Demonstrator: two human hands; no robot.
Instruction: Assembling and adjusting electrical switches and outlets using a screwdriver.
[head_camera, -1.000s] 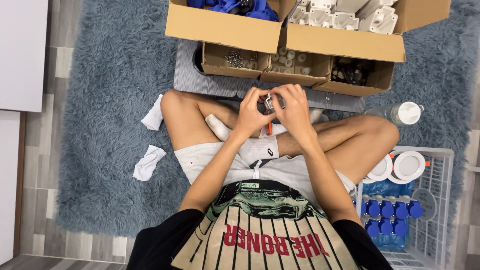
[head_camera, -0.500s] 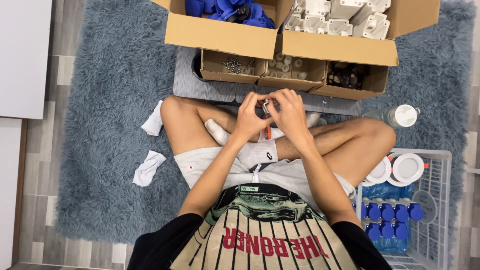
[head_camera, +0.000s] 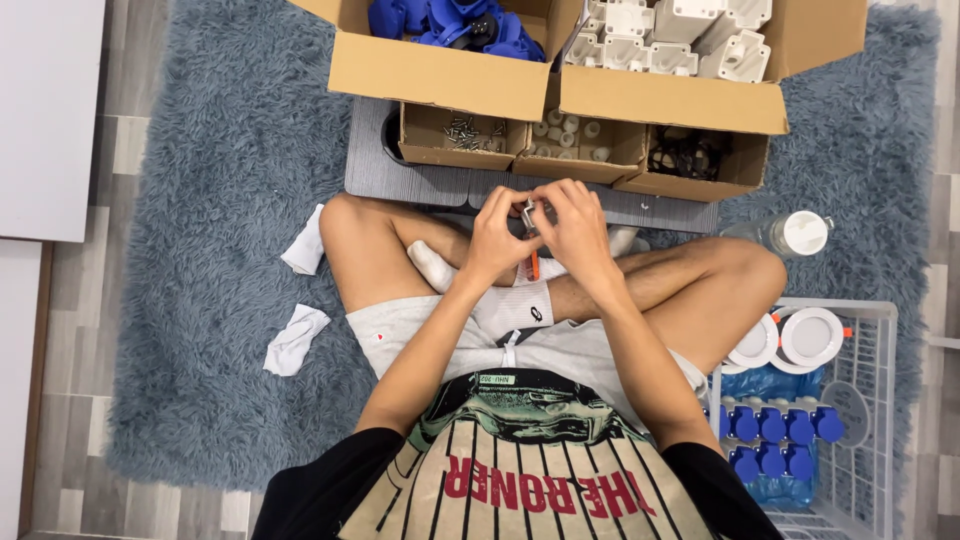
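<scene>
Over the crossed legs, just short of the grey board (head_camera: 420, 185), both hands are working one small part. The left hand (head_camera: 497, 235) is curling round it from one side; the right hand (head_camera: 572, 228) is closing over it from the other, fingertips of both pinching the small grey-metal piece (head_camera: 527, 213) between them. An orange-handled tool (head_camera: 534, 265) is sticking out below the hands, resting against the sock.

Step in hand, as I judge it: fitting or fastening something on the small piece, mid-way rather than finished. The next move likely calls for a steady pinch and a fine turn or press, not a reach.

Beyond the hands, three small open boxes are sitting on the board: screws (head_camera: 465, 130), white round caps (head_camera: 565, 135), dark coiled bits (head_camera: 685, 155). Further out, a large carton of blue parts (head_camera: 450, 20) and one of white parts (head_camera: 680, 30). To the right of the right hand, a wire basket (head_camera: 880, 330) is holding blue-capped items and white discs.

Hard to make out: the piece's shape, mostly covered by fingers. Whether the tool is gripped or merely lying, I cannot tell. Both cartons are cut off at the top edge.
</scene>
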